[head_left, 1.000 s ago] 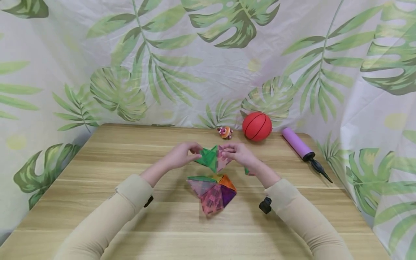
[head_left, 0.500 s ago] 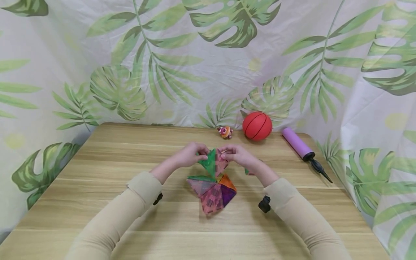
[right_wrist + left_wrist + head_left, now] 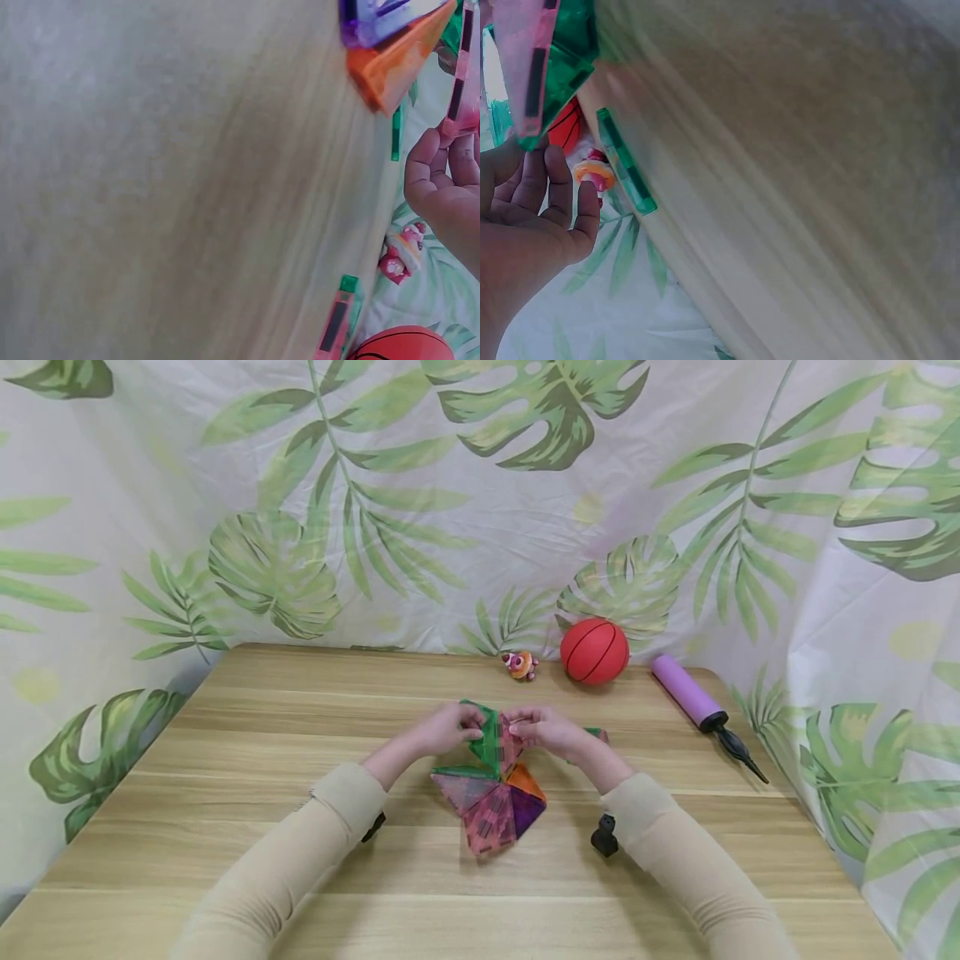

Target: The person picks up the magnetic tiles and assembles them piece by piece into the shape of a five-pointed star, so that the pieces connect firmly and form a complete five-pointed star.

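My left hand (image 3: 452, 729) pinches a translucent green triangular magnetic tile (image 3: 491, 745). A pink triangular magnetic tile (image 3: 507, 748), edge to edge with the green one, is pinched by my right hand (image 3: 550, 732). Both stand upright just behind a star-like build of magnetic tiles (image 3: 489, 822) in pink, purple and green, with an orange tile (image 3: 527, 782) on its right. Whether the held pair touches the build, I cannot tell. Beyond the left hand's fingers, another green piece (image 3: 626, 161) shows near the table's far edge in the left wrist view.
A green and pink tile piece (image 3: 597, 733) lies behind the right wrist. Along the back of the wooden table (image 3: 315, 693) are a small toy figure (image 3: 520, 665) and a red ball (image 3: 595, 651). A purple hand pump (image 3: 686, 695) lies at the right edge.
Both hands have come down and nearer to me, bringing the green and pink tiles to the back of the build. The left hand has also shifted right. The build stays put.
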Demonstrator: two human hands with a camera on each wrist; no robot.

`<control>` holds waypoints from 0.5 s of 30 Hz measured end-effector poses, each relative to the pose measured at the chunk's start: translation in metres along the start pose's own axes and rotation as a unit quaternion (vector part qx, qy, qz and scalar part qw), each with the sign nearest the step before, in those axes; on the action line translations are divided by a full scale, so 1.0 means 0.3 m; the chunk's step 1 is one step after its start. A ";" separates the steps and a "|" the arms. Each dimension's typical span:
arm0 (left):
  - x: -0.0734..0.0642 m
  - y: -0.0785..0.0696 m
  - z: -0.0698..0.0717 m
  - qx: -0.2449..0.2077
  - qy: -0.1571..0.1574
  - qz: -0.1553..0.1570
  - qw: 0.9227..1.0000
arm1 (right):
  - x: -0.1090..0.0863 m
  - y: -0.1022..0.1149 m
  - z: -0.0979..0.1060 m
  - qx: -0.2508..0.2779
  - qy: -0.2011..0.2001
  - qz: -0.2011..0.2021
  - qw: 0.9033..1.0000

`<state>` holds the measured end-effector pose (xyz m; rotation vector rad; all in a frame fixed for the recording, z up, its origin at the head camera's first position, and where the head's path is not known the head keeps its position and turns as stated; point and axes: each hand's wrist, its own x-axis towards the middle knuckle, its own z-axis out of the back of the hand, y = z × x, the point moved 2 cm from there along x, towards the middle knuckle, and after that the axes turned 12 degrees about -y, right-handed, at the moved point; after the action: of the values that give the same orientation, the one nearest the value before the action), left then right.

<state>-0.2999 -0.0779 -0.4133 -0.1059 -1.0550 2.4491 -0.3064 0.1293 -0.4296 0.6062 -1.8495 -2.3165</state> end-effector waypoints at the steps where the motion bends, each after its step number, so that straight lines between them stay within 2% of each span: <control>1: 0.001 0.003 -0.005 0.002 -0.001 0.004 1.000 | 0.005 -0.007 0.000 0.003 0.000 -0.001 1.000; 8: -0.001 0.028 -0.035 0.014 0.005 0.012 1.000 | 0.013 -0.037 -0.005 0.000 0.027 0.010 1.000; 15: -0.010 0.042 -0.049 0.031 0.031 0.005 0.999 | 0.016 -0.035 -0.018 -0.069 0.032 0.017 0.997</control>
<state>-0.2986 -0.0769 -0.4328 -0.1664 -0.9542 2.4684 -0.3071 0.1253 -0.4417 0.6175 -1.6427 -2.3508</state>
